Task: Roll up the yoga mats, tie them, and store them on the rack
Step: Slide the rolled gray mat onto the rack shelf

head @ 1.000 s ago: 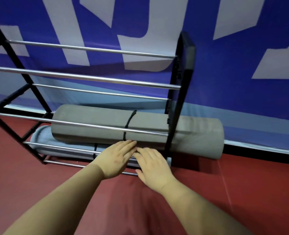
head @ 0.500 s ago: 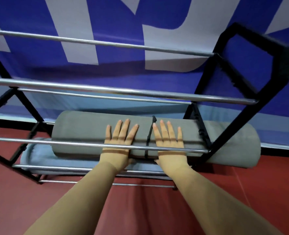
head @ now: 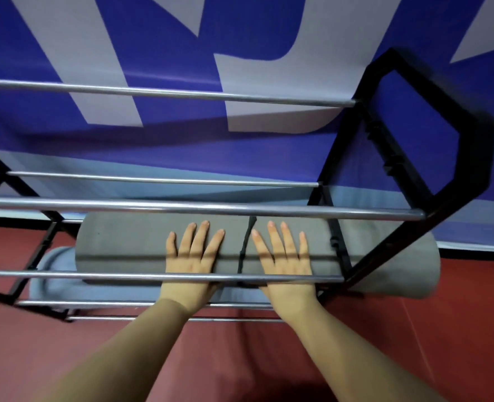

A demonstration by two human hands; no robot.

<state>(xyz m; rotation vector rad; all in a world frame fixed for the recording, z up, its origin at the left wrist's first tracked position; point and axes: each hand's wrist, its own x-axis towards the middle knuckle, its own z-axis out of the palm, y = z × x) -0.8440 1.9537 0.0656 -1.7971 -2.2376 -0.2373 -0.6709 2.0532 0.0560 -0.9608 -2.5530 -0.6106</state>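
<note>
A rolled grey yoga mat (head: 124,245) lies across the lower shelf of the rack (head: 408,158), its right end sticking out past the black side frame. A black strap (head: 247,242) is tied round its middle. My left hand (head: 195,250) lies flat on the roll just left of the strap, fingers straight and spread. My right hand (head: 283,253) lies flat just right of the strap in the same way. A pale blue rolled mat (head: 51,274) rests on the shelf below, mostly hidden by the grey one.
The rack's silver rails (head: 182,207) run across the view, one crossing over both wrists. A blue and white banner (head: 240,68) covers the wall behind. Red floor (head: 240,358) spreads in front of the rack.
Both hands slid from the front of the rack up onto the grey roll and spread flat either side of the strap. The view moved closer to the rack.
</note>
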